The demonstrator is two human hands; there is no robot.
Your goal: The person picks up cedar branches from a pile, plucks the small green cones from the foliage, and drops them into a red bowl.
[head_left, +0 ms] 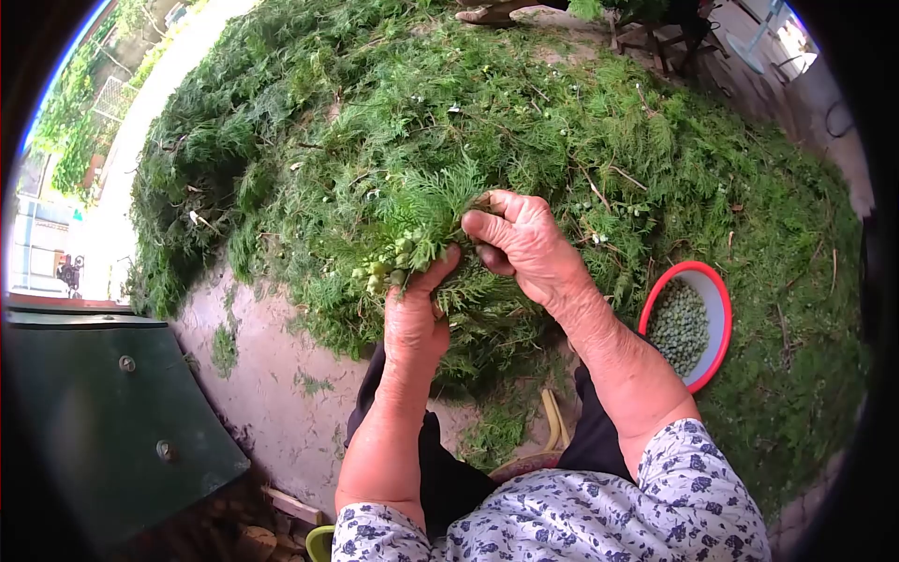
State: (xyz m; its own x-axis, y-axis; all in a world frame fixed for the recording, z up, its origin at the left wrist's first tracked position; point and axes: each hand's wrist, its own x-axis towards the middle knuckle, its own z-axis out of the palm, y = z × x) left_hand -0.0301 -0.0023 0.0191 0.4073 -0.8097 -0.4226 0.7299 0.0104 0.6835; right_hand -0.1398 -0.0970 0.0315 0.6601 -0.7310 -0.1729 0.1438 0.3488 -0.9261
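Observation:
A leafy green sprig (426,211) with a cluster of pale green cones (389,262) on its left side is held up in front of me. My left hand (417,304) grips it from below, thumb against the stems beside the cones. The fingers of my right hand (520,239) are pinched on the sprig's right edge, close to my left thumb. To the right of my right forearm, a red-rimmed bowl (719,314) holds many small green cones (679,328).
A large heap of cut green branches (581,131) spreads ahead and to the right. At the lower left lies a dark green panel (103,412) with bolts. Part of a yellow-green container (319,543) shows at the bottom. Another person's foot (487,14) is at the top.

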